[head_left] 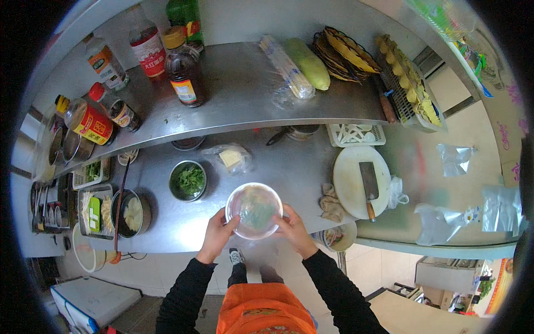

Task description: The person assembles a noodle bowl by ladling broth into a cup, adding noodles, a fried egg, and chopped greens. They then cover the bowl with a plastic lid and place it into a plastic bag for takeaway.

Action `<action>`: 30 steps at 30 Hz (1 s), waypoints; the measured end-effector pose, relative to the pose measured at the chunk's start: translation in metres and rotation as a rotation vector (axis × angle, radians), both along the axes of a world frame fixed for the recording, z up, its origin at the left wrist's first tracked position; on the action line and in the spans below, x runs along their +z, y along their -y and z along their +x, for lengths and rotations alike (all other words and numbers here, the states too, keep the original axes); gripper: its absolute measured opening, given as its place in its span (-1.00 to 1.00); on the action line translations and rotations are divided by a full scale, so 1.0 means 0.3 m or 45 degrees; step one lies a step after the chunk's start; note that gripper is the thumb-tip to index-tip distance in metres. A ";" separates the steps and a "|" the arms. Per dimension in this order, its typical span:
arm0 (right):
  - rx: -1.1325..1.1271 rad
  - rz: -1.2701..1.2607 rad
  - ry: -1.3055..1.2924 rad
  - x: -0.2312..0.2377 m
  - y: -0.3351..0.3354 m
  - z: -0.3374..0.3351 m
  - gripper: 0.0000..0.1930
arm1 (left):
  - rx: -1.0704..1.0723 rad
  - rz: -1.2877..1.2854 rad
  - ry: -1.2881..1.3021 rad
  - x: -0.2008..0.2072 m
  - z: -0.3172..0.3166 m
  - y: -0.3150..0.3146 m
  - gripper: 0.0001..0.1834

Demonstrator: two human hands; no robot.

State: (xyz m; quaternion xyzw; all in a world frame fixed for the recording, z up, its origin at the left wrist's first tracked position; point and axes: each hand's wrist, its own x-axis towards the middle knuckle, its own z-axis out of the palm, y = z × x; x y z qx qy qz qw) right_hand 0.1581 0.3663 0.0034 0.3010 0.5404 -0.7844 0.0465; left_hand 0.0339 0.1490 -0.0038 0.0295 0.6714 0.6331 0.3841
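Between my two hands is a round, white-rimmed takeaway bowl (254, 210), held over the front edge of the steel counter. Its top looks cloudy, with pale and greenish contents showing dimly; whether a lid covers it I cannot make out. My left hand (221, 231) grips the left rim with the thumb on top. On the opposite rim my right hand (294, 227) is closed in the same way. Behind and left of the bowl stands a metal bowl of chopped greens (188, 181). Just beyond it lies a pale yellow block (230, 158) in a clear plastic bag.
A cleaver (369, 186) lies on a round cutting board (347, 167) at right, beside a crumpled cloth (331, 204). Chopsticks (123, 195) cross a metal pot (146, 214) at left. Sauce bottles (185, 75) line the raised shelf (239, 78). A bin (340, 236) stands below the counter edge.
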 end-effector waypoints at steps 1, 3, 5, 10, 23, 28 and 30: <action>0.009 -0.003 0.010 -0.030 0.020 0.013 -0.54 | -0.016 -0.047 -0.012 -0.033 0.014 0.026 -0.60; 0.023 -0.025 0.020 -0.098 0.054 0.035 -0.54 | 0.033 -0.012 0.031 -0.111 0.049 0.058 -0.61; 0.037 0.002 0.087 -0.167 0.077 0.052 -0.54 | 0.059 0.056 0.077 -0.191 0.074 0.089 -0.62; 0.028 -0.048 0.113 -0.303 0.102 0.089 -0.54 | 0.088 0.091 0.137 -0.379 0.139 0.109 -0.66; -0.174 0.599 0.412 -0.476 0.037 0.208 -0.62 | -0.810 -0.826 -1.452 -0.184 0.167 -0.111 0.26; -0.140 0.496 0.359 -0.546 0.037 0.179 -0.62 | -1.095 -0.995 -1.263 -0.157 0.142 -0.201 0.37; -0.181 0.369 0.324 -0.570 0.041 0.161 -0.67 | -1.096 -1.006 -1.257 -0.154 0.137 -0.208 0.35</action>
